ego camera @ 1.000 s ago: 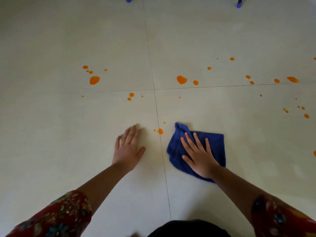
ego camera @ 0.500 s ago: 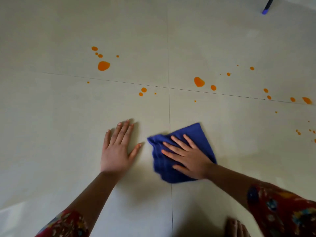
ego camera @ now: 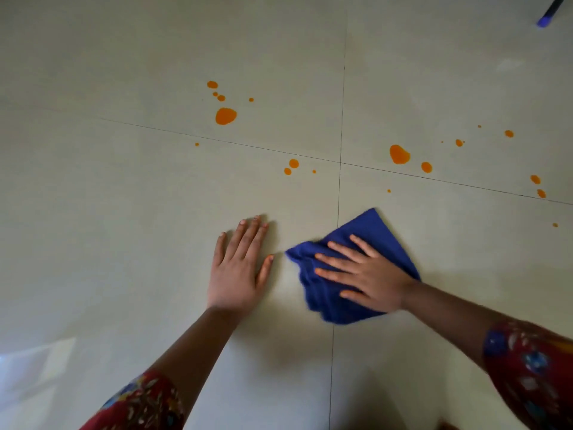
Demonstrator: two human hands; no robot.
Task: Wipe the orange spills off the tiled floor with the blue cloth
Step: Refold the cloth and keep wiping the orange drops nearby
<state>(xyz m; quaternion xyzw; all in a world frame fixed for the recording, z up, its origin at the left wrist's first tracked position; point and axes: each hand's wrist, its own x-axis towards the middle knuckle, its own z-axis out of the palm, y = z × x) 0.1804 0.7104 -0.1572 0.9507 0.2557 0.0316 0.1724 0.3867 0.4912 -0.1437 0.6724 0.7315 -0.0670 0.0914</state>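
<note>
Spills of orange liquid (ego camera: 225,115) are dotting the pale, glossy tiled floor (ego camera: 124,212) ahead of you, and none of them is touching the rumpled deep-blue cloth (ego camera: 372,231). That cloth is lying on the tiles near the middle of your view. It is straddling the thin lengthwise grout line (ego camera: 339,197), with most of the fabric to the right of it.

Your right hand (ego camera: 369,274) is pressing down on the cloth with the fingers straight and spread, pointing toward ten o'clock. No finger is curling round the fabric. Your left hand (ego camera: 235,268) is resting flat on bare tile at the cloth's nine o'clock, holding nothing. Its fingers are lying straight and close together, aiming at about one o'clock. The thumb is reaching out toward the cloth's left corner, just beside it but apart.

From the cloth, two small orange drops (ego camera: 291,166) are sitting at eleven o'clock, near the crossing of the grout lines. Farther along that bearing the widest blot is lying with smaller dots beyond it. At one o'clock a second large orange blot (ego camera: 399,154) is sitting past the crosswise line, with a round drop beside it. Smaller specks are trailing off toward two o'clock.

Red flower-patterned sleeves (ego camera: 527,367) are covering both your arms at the bottom edge. A dark, blue-tipped leg (ego camera: 545,20) is showing in the far corner at one o'clock.
</note>
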